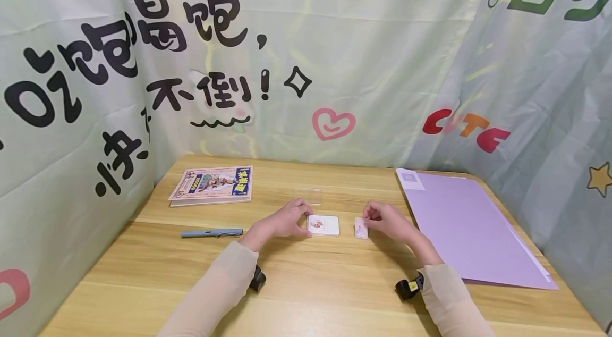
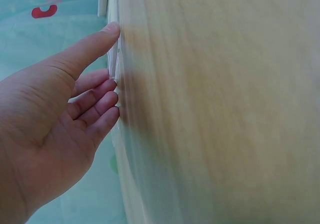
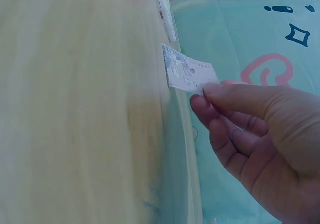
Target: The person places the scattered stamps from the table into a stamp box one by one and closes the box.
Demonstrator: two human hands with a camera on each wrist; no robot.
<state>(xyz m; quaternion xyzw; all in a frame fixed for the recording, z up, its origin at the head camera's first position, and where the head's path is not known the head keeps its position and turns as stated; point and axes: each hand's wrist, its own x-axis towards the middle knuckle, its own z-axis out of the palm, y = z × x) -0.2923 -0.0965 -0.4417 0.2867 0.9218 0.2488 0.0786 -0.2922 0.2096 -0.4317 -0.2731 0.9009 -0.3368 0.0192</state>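
Observation:
My right hand [image 1: 386, 220] pinches a small pale stamp [image 3: 187, 71] with perforated edges between thumb and index finger. Its printed picture faces up, and one corner points down close over the table. To the left, my left hand [image 1: 284, 220] holds the left end of a shallow clear case [image 1: 330, 233], thumb at the near side and fingers at the far side. White card [image 1: 332, 224] fills the case, with a small colourful stamp [image 1: 317, 224] lying on its left part. In the left wrist view the left fingers [image 2: 102, 121] meet the edge of the case.
A transparent lid [image 1: 308, 196] lies behind the case. At the left are a booklet [image 1: 210, 185] with an illustrated cover and a blue pen [image 1: 211, 233]. A large purple folder [image 1: 473, 230] covers the table's right side. Printed curtains [image 1: 363, 60] stand around the table.

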